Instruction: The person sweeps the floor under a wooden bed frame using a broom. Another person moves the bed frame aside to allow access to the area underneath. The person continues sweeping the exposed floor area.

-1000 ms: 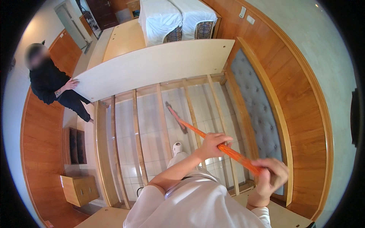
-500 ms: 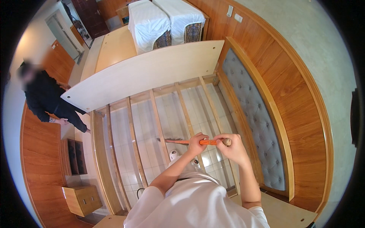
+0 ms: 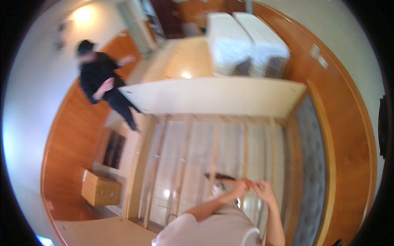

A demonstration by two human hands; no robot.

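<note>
An orange-handled broom (image 3: 251,185) slants down between the bed slats, with a dark head (image 3: 221,177) low near the floor. My left hand (image 3: 240,189) is wrapped round the handle. Close beside it, nearer the top end, my right hand (image 3: 264,192) also grips the handle. Both hands are blurred. Around me is a wooden bed frame (image 3: 141,160) with several slats (image 3: 184,164) across it, and tiled floor shows between them. My feet stand inside the frame.
A pale board (image 3: 213,96) stands upright along the frame's far side. Beyond it, two plastic-wrapped mattresses or bases (image 3: 230,41) rest on another bed. A person in black (image 3: 100,76) stands at far left. A wooden cabinet (image 3: 101,189) is left; a grey tufted headboard (image 3: 314,156) is right.
My view has turned left, so the room shifts rightward and blurs. Both hands still hold the broom. The person in black has raised both forearms.
</note>
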